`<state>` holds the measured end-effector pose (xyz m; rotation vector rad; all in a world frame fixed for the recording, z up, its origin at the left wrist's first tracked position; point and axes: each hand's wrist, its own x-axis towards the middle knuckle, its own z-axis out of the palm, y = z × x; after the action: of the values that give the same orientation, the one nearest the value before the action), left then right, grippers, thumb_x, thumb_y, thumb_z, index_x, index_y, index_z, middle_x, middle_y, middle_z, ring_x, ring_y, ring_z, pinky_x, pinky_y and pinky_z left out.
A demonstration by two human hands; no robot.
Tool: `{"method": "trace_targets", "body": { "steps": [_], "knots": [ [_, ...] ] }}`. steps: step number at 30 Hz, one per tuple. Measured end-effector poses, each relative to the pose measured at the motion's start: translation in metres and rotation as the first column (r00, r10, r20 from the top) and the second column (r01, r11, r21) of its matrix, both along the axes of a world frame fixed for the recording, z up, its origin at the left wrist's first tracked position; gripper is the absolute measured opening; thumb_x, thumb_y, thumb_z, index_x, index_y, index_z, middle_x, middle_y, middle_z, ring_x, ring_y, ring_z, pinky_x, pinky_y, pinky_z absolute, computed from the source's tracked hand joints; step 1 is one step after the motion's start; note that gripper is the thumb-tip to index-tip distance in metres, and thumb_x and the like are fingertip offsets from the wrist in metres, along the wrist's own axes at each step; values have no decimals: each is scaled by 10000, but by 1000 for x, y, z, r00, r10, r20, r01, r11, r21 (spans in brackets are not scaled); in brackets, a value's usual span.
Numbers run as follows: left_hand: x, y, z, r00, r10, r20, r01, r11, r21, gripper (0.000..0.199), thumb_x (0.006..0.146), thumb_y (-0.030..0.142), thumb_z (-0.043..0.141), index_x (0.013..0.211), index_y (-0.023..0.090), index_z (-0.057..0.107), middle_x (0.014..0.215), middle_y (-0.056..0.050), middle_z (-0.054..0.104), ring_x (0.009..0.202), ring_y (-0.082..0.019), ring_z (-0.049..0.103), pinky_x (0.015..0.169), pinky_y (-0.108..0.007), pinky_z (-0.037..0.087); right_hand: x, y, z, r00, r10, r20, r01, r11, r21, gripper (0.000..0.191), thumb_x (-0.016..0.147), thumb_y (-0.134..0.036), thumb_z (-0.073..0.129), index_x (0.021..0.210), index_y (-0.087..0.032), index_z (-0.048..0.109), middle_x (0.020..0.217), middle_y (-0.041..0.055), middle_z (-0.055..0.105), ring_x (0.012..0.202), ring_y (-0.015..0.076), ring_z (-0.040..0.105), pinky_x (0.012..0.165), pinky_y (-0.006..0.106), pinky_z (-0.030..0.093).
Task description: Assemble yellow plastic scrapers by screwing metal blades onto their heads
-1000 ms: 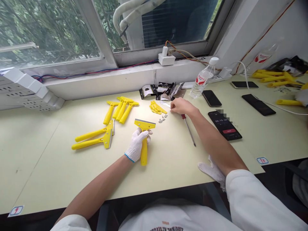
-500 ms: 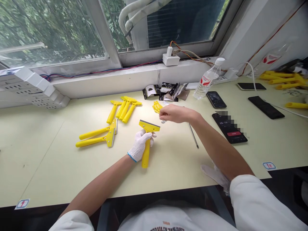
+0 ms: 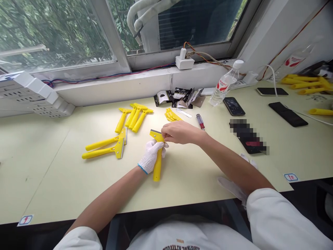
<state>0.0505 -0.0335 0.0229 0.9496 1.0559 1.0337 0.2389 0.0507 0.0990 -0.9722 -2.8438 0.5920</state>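
Note:
My left hand (image 3: 151, 157), in a white knit glove with a blue cuff, grips the handle of a yellow plastic scraper (image 3: 157, 165). The scraper's head points away from me, and a metal strip shows along its far edge. My bare right hand (image 3: 179, 133) lies over the head's right end with its fingers closed together. Anything between those fingers is hidden. The small metal screws seen earlier are out of sight behind this hand.
More yellow scrapers (image 3: 132, 119) lie left of my hands, near loose yellow scraper heads (image 3: 171, 115), a metal blade (image 3: 183, 113), black-and-white packaging cards (image 3: 177, 98) and a red-handled screwdriver (image 3: 200, 121). Several phones (image 3: 287, 114), a water bottle (image 3: 223, 85) and yellow handles (image 3: 304, 83) lie further right.
My right hand has moved left and down from above the small screws onto the scraper head. The screwdriver's red handle now shows, and my left hand still holds the scraper.

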Motion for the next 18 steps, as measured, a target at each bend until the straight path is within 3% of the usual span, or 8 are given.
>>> {"method": "trace_targets", "body": {
  "steps": [3, 6, 8, 11, 13, 16, 18],
  "knots": [
    [1, -1, 1, 998, -28, -56, 28, 1000, 11, 248, 888, 387, 694, 834, 146, 706, 594, -17, 603, 564, -149, 532, 611, -294, 414, 4, 5, -7, 997, -41, -66, 33, 993, -112, 68, 943, -236, 697, 962, -219, 634, 1052, 45, 733, 923, 201, 621, 698, 309, 370],
    [1, -3, 0, 991, -76, -107, 78, 997, 14, 236, 871, 377, 710, 826, 146, 713, 569, -11, 590, 539, -142, 514, 577, -285, 391, 10, 12, -9, 987, -156, -36, 144, 965, -220, 352, 862, -337, 819, 1117, -217, 609, 1218, 93, 715, 1028, 243, 641, 710, 308, 435],
    [0, -3, -1, 988, -115, -107, 118, 993, 20, 239, 875, 377, 702, 823, 145, 716, 558, -7, 585, 511, -133, 497, 555, -279, 377, 15, 16, -5, 985, -170, 31, 170, 923, -346, 427, 862, -410, 829, 1167, -215, 602, 1254, 106, 724, 1023, 248, 675, 687, 309, 464],
    [-2, -4, -3, 985, -152, -79, 155, 988, 29, 276, 905, 404, 661, 816, 148, 710, 540, -10, 588, 473, -133, 494, 529, -278, 373, 19, 20, 5, 995, -93, 40, 98, 783, -615, 344, 958, -451, 719, 1186, -214, 617, 1115, 77, 777, 899, 211, 734, 653, 298, 516],
    [-3, -5, -3, 980, -176, -93, 179, 983, 30, 311, 920, 424, 644, 788, 148, 701, 535, -19, 594, 459, -139, 508, 518, -281, 383, 20, 20, 8, 998, -65, -9, 39, 697, -716, 270, 990, -399, 659, 1179, -210, 623, 998, 50, 780, 850, 194, 749, 652, 290, 551],
    [-2, -6, -1, 963, -206, -174, 214, 976, 31, 340, 929, 420, 627, 728, 150, 673, 549, -31, 594, 473, -150, 544, 527, -289, 425, 18, 21, 6, 998, -29, -55, -21, 670, -742, 215, 934, -305, 695, 1111, -207, 623, 956, 26, 766, 793, 177, 748, 645, 287, 580],
    [1, -7, 0, 952, -164, -257, 177, 984, 29, 295, 926, 407, 646, 778, 152, 658, 643, -40, 638, 514, -155, 591, 554, -292, 471, 19, 23, 1, 998, -33, -60, -23, 668, -744, 219, 891, -275, 733, 1065, -203, 622, 930, 19, 765, 748, 167, 739, 633, 285, 582]
  ]
}}
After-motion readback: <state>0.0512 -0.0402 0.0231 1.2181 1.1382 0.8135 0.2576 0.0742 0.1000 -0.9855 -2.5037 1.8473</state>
